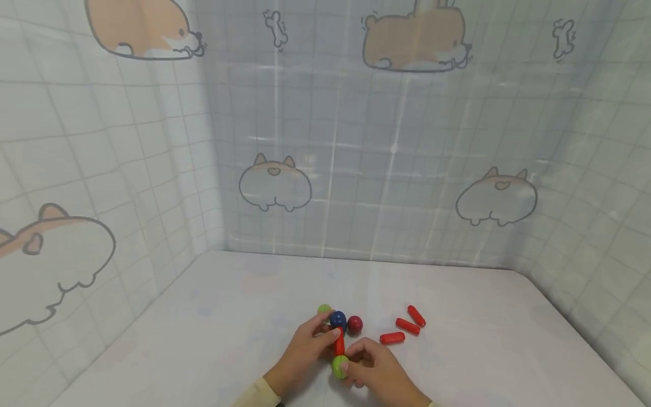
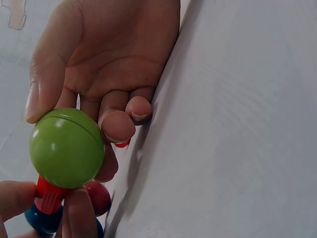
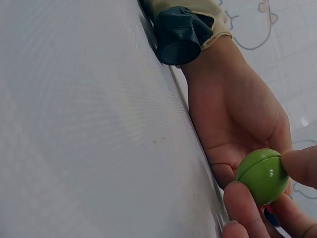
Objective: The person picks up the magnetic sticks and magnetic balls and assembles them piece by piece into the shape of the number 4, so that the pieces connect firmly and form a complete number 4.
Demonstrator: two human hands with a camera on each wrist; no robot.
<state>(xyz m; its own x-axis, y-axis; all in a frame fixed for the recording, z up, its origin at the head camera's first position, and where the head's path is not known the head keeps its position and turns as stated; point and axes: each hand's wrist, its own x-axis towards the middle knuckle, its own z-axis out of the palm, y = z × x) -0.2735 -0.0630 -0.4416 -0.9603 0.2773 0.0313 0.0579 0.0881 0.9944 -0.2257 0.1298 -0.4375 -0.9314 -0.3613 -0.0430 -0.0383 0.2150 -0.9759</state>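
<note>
In the head view my left hand [image 1: 304, 346] pinches a red grooved stick [image 1: 339, 342] between thumb and fingers. One end of the stick meets a light green ball [image 1: 340, 367], which has a line around it. My right hand [image 1: 380, 371] grips this ball with thumb and fingertips. At the stick's far end is a dark blue ball [image 1: 338, 319], beside my left fingers. The left wrist view shows the green ball [image 2: 67, 148] close up, with the red stick [image 2: 50, 196] coming out under it. The right wrist view has fingers around the green ball [image 3: 263, 176].
A dark red ball [image 1: 355, 324] is right of the blue one, and a second green ball [image 1: 324, 309] shows behind my left fingers. Three red sticks, the middle one [image 1: 408, 326] among them, lie to the right on the white tabletop [image 1: 473, 339]. Patterned curtains [image 1: 386, 169] surround the table.
</note>
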